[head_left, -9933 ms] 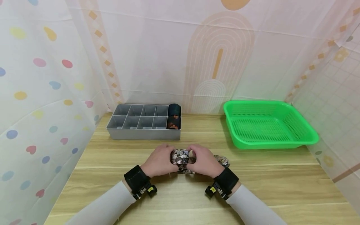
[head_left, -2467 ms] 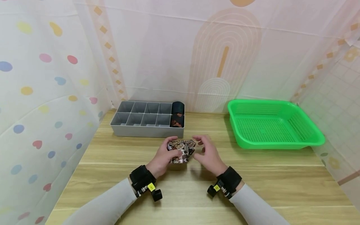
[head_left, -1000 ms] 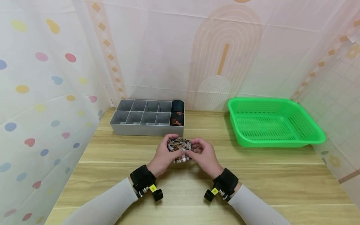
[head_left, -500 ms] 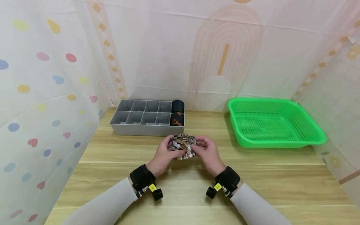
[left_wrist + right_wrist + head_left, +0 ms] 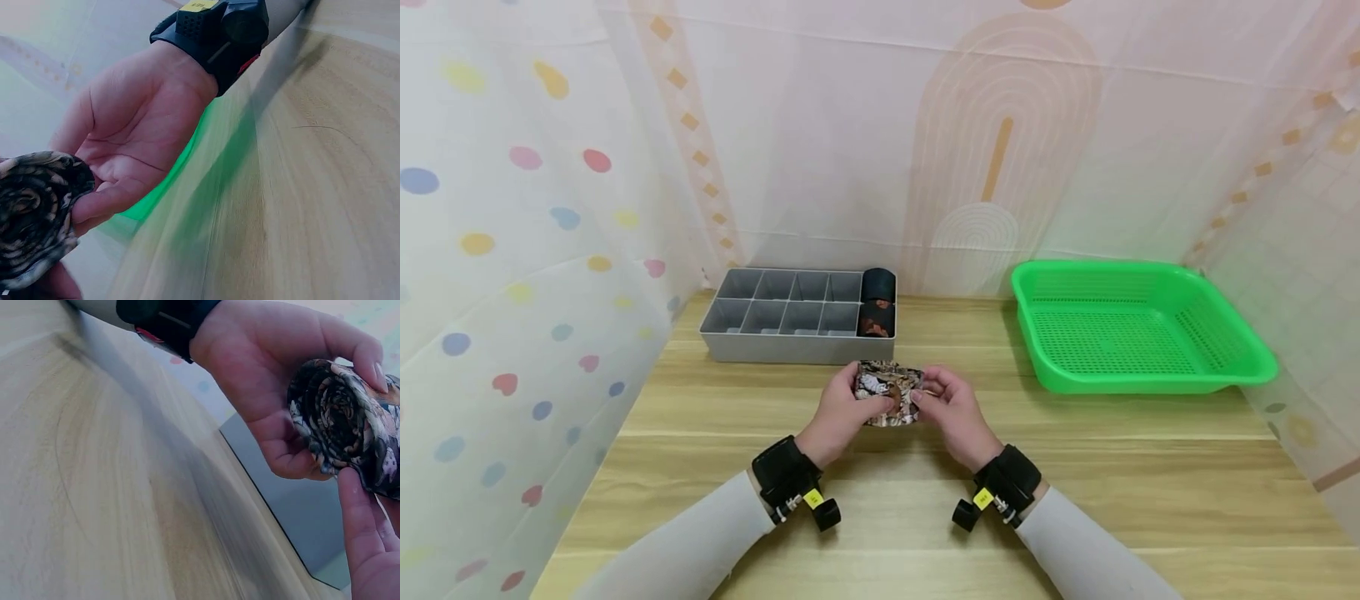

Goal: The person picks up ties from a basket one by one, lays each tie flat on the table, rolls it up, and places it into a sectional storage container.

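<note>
A rolled-up piece of patterned cloth (image 5: 880,385), brown, black and white, is held up over the wooden table between both hands. My left hand (image 5: 841,414) grips its left side, thumb across the near face; the right wrist view shows this left hand (image 5: 262,375) around the roll. On the other side, my right hand (image 5: 957,417) pinches the right end between thumb and curled fingers. The roll's spiral end (image 5: 340,415) shows tightly wound layers in the right wrist view. Its opposite end (image 5: 31,212) shows in the left wrist view, with the right hand (image 5: 137,125) beside it.
Behind the hands, to the left, stands a grey divided box (image 5: 797,348); two dark cloth rolls (image 5: 877,302) fill its rightmost compartments. A green perforated basket (image 5: 1142,383) sits at the back right. Patterned curtains (image 5: 820,125) enclose the table (image 5: 887,533).
Ten seconds ago the cloth lay on the table with a loose tail to the right; now it is rolled up and raised. Over the last second the roll has turned slightly between the hands.
</note>
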### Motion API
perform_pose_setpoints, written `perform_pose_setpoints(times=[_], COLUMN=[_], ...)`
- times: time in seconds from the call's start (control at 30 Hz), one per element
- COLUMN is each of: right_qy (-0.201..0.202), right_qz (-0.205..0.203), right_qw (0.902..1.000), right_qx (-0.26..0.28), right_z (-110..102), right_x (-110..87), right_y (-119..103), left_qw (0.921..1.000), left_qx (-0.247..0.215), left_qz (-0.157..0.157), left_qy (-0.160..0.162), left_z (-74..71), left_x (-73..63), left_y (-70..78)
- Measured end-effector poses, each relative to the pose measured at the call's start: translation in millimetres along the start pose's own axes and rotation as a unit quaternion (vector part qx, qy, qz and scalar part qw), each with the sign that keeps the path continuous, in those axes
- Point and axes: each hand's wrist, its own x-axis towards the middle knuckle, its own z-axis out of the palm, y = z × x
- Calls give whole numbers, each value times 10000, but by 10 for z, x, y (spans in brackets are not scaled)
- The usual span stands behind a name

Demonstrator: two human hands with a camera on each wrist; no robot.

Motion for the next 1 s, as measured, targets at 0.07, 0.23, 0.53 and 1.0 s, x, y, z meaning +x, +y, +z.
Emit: perform_pose_setpoints(times=[0.07,0.23,0.53,1.0], right_qy=[-43,-128,-67,-184], right_qz=[4,39,383,387], right_qw=[10000,9994,9991,9990], right_qx=[2,304,140,-139], right_z=[-13,-36,-29,-19], right_x=[-2,10,6,1], right_y=[-1,14,116,128], left_qw=[10000,9978,9903,9532], left_qx=[42,608,1072,2804], left_qz=[35,223,-737,-1037], left_qy=[23,154,486,460], left_z=[15,-143,-757,-897], left_x=[25,202,863,1010], left_y=[11,234,691,629])
